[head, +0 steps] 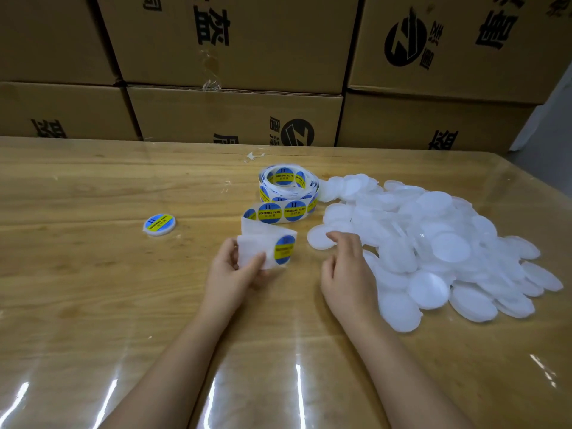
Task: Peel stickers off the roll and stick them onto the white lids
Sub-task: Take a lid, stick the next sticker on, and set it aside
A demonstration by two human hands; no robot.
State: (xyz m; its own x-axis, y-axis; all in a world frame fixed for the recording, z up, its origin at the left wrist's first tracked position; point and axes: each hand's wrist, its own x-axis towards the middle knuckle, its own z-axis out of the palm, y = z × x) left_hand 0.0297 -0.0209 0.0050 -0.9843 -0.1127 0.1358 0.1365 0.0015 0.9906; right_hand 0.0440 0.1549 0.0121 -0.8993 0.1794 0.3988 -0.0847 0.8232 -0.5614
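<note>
**Sticker strip in the left hand, right hand at the lid pile**

The left hand [235, 270] pinches the loose end of the white backing strip [263, 243] between thumb and fingers. One round sticker [284, 249] sits on the strip just past the thumb; its print is too blurred to read. The strip runs back to the sticker roll [288, 184], which lies on its side on the wooden table [93, 187] under a shiny clear cover. The roll's stickers are blue discs with a yellow band reading "SOLDERING PASTE" and "II" above it.

The right hand [346, 267] is loosely curled and grasps nothing. Its fingertips touch a single white lid [318, 239] at the near-left edge of the pile of white lids [433, 243], and the thumb is clear of it.

Well to the left lies a labelled lid [159, 224] bearing the same blue-and-yellow sticker.

Behind the table stand stacked cardboard boxes [235, 116] printed in black with Chinese characters and a round logo with a Z-like mark.
</note>
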